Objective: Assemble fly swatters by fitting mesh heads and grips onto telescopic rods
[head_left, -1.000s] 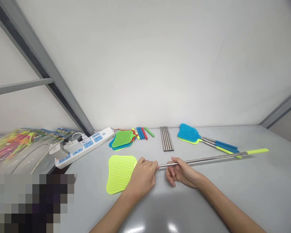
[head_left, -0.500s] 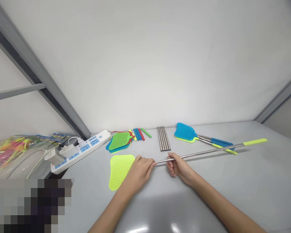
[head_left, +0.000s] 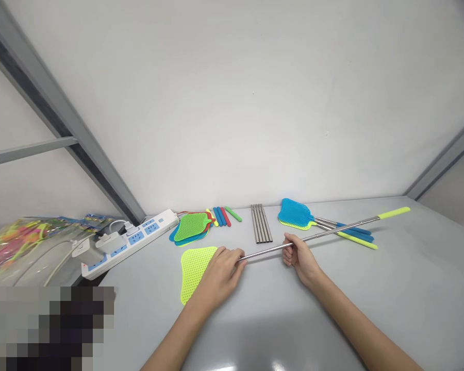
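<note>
While both hands grip — thin steel rod point(head_left: 325, 234) w/ mesh head point(head_left: 195, 268).

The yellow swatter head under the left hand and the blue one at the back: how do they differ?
The yellow swatter head lies near, held at its neck by the left hand against a long extended rod that the right hand grips. The blue swatter head lies untouched by the wall, stacked on another, its rod short with a blue handle. Both are perforated plastic of like shape.
</note>
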Demonstrator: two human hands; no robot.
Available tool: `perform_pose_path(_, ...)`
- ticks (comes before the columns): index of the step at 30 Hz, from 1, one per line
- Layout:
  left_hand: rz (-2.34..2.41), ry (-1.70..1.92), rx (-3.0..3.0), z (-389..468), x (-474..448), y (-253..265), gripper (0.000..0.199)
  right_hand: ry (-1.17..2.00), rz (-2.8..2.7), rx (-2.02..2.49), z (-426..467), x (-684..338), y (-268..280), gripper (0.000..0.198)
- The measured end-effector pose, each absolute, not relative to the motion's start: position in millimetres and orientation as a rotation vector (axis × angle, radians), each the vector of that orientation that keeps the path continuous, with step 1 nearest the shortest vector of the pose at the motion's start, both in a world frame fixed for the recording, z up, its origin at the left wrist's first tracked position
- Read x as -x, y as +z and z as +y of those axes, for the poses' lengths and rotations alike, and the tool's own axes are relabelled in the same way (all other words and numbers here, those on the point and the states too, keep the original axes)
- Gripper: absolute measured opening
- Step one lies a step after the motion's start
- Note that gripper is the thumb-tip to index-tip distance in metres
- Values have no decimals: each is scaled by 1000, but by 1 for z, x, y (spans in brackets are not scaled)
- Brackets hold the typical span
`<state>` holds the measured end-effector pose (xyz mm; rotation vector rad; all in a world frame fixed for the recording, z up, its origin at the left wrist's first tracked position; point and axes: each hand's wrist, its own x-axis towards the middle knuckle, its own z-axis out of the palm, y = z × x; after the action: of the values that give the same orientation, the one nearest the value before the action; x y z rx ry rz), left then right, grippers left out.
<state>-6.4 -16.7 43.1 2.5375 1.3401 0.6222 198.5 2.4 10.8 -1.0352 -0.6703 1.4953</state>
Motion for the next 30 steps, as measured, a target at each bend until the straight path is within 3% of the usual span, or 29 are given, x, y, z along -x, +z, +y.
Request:
perform_pose_path(12, 1266, 739, -2654, -11, 15, 37, 13, 1481, -549, 1065, 11, -222, 9, 41)
perform_pose_path(30, 1197, 580, -2660, -17, 10, 41, 18, 1403, -548, 1077, 11, -222, 5, 36)
